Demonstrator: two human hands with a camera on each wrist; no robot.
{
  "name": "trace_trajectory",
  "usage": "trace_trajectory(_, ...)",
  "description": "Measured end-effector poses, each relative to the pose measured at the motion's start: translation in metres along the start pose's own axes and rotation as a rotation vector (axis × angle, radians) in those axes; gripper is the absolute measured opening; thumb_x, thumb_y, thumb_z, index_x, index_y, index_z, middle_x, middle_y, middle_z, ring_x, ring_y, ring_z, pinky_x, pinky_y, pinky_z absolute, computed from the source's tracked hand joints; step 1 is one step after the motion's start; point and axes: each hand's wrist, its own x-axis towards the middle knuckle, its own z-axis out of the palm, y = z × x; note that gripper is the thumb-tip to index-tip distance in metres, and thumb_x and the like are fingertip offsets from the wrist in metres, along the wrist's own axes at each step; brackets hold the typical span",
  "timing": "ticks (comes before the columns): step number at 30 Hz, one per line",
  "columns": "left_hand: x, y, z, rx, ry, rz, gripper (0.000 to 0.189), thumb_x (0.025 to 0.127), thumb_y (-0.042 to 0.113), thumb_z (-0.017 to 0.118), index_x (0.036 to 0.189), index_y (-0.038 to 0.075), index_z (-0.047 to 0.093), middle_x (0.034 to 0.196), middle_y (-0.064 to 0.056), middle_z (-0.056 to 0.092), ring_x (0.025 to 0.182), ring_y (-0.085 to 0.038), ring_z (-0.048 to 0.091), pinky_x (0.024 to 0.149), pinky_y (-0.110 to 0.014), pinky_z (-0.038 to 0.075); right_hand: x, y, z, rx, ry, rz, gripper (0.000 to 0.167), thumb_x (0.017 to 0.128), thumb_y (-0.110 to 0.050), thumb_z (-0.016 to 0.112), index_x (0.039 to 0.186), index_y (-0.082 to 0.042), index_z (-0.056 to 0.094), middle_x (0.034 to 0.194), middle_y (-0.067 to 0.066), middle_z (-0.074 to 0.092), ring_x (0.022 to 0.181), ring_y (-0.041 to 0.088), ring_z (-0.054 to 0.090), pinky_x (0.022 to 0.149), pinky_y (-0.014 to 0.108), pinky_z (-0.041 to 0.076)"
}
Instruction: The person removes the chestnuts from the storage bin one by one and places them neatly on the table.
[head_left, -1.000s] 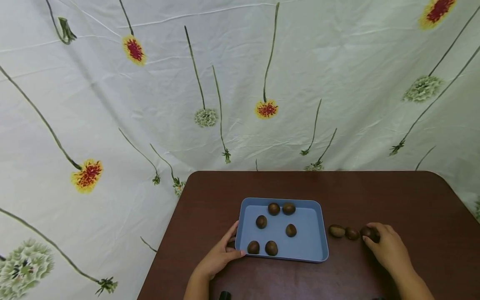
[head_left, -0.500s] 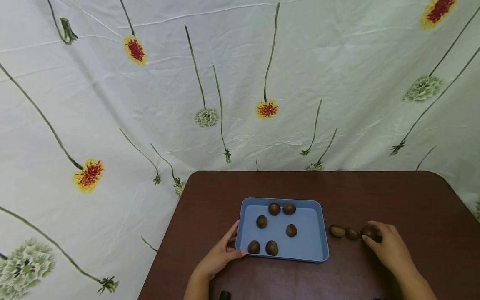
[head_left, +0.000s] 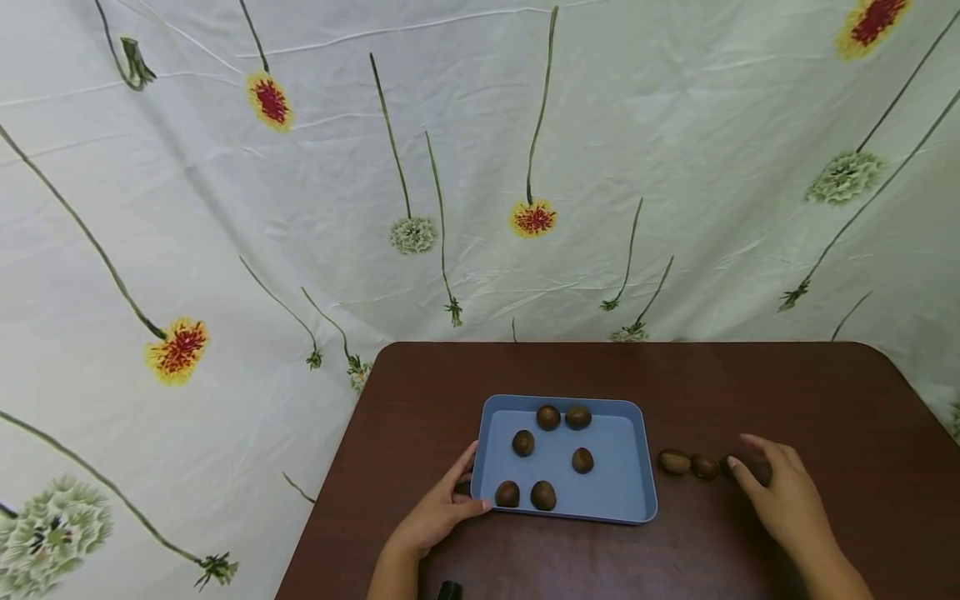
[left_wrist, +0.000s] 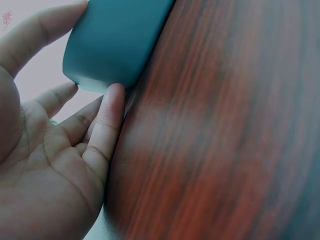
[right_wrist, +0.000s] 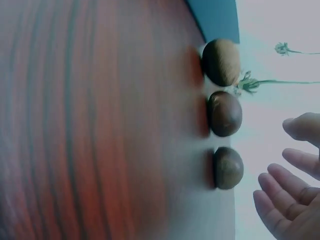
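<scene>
A table (head_left: 750, 392), cropped below, bears a blue tray (head_left: 618, 467). The left hand (head_left: 437, 510) holds its near left corner, some fingers hidden; the right hand (head_left: 786, 496), spread and empty, partly hides, in the head view, one of three brown fruits (right_wrist: 225, 114) beside the tray. Six more fruits (head_left: 543, 496) lie inside.

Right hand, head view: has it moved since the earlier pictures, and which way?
Yes, slightly: against the table, the right hand has shifted rightward and upward in the picture, away from the tray.
</scene>
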Motion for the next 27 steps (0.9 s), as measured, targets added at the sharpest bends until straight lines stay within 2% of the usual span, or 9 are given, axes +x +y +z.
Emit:
trace_trajectory(9, -0.001, 0.001, 0.001, 0.006, 0.004, 0.001, 0.092, 0.094, 0.023, 0.074, 0.163, 0.035, 0.015, 0.159, -0.019, 0.032, 0.106, -0.023, 0.064, 0.092, -0.032, 0.05, -0.005, -0.02, 0.006, 0.053, 0.066, -0.091, 0.051, 0.104, -0.03, 0.058, 0.143, 0.001, 0.048, 0.134, 0.031, 0.045, 0.113, 0.046, 0.053, 0.087, 0.06, 0.047)
trace_trajectory(10, -0.001, 0.002, 0.001, 0.008, 0.003, 0.004, 0.092, 0.094, 0.023, 0.074, 0.163, 0.035, 0.015, 0.159, -0.019, 0.032, 0.106, -0.023, 0.064, 0.092, -0.031, 0.05, -0.005, -0.022, 0.006, 0.058, 0.073, -0.102, 0.05, 0.104, -0.03, 0.059, 0.143, 0.001, 0.049, 0.133, 0.029, 0.047, 0.113, 0.044, 0.054, 0.088, 0.057, 0.048)
trace_trajectory(12, -0.001, 0.002, 0.001, 0.01, -0.001, 0.01, 0.092, 0.094, 0.022, 0.074, 0.164, 0.034, 0.015, 0.16, -0.018, 0.031, 0.106, -0.023, 0.064, 0.092, -0.031, 0.049, -0.005, -0.024, 0.008, 0.072, 0.088, -0.12, 0.048, 0.103, -0.029, 0.061, 0.141, -0.001, 0.051, 0.132, 0.026, 0.049, 0.112, 0.039, 0.056, 0.091, 0.044, 0.05)
trace_trajectory(13, -0.001, 0.002, 0.001, 0.01, -0.002, 0.011, 0.092, 0.094, 0.022, 0.074, 0.164, 0.033, 0.015, 0.16, -0.018, 0.031, 0.106, -0.023, 0.064, 0.092, -0.031, 0.049, -0.004, -0.025, 0.009, 0.079, 0.096, -0.126, 0.048, 0.102, -0.029, 0.062, 0.14, -0.002, 0.053, 0.131, 0.024, 0.051, 0.112, 0.034, 0.057, 0.091, 0.034, 0.051)
trace_trajectory(15, -0.001, 0.002, 0.001, 0.008, -0.004, 0.012, 0.092, 0.094, 0.022, 0.073, 0.164, 0.033, 0.014, 0.16, -0.018, 0.031, 0.106, -0.023, 0.064, 0.092, -0.03, 0.049, -0.004, -0.027, 0.011, 0.104, 0.109, -0.134, 0.046, 0.101, -0.029, 0.064, 0.139, -0.004, 0.055, 0.129, 0.02, 0.054, 0.111, 0.015, 0.056, 0.085, 0.016, 0.048)
trace_trajectory(17, -0.001, 0.002, 0.001, 0.005, -0.005, 0.012, 0.092, 0.094, 0.022, 0.073, 0.164, 0.034, 0.014, 0.16, -0.018, 0.031, 0.107, -0.023, 0.064, 0.092, -0.03, 0.049, -0.004, -0.029, 0.013, 0.133, 0.118, -0.141, 0.044, 0.101, -0.028, 0.065, 0.137, -0.005, 0.057, 0.128, 0.017, 0.055, 0.107, -0.005, 0.051, 0.08, 0.004, 0.041)
trace_trajectory(18, -0.001, 0.002, 0.001, 0.005, -0.006, 0.012, 0.092, 0.094, 0.022, 0.073, 0.163, 0.034, 0.014, 0.16, -0.018, 0.031, 0.107, -0.023, 0.064, 0.092, -0.03, 0.049, -0.004, -0.031, 0.014, 0.148, 0.123, -0.144, 0.043, 0.101, -0.028, 0.065, 0.136, -0.005, 0.058, 0.127, 0.016, 0.056, 0.104, -0.013, 0.047, 0.08, 0.001, 0.04)
trace_trajectory(21, -0.002, 0.002, 0.001, 0.005, -0.007, 0.013, 0.092, 0.094, 0.023, 0.074, 0.163, 0.035, 0.015, 0.16, -0.017, 0.031, 0.108, -0.023, 0.064, 0.092, -0.031, 0.049, -0.003, -0.035, 0.019, 0.175, 0.134, -0.162, 0.041, 0.1, -0.025, 0.066, 0.135, -0.005, 0.059, 0.125, 0.014, 0.058, 0.1, -0.026, 0.038, 0.081, 0.001, 0.04)
trace_trajectory(27, -0.002, 0.002, 0.001, 0.008, -0.006, 0.012, 0.091, 0.095, 0.023, 0.073, 0.163, 0.036, 0.014, 0.16, -0.018, 0.032, 0.109, -0.023, 0.064, 0.093, -0.032, 0.049, -0.001, -0.044, 0.032, 0.208, 0.139, -0.205, 0.037, 0.098, -0.02, 0.069, 0.132, -0.007, 0.062, 0.12, 0.008, 0.062, 0.101, -0.02, 0.046, 0.084, 0.002, 0.041)
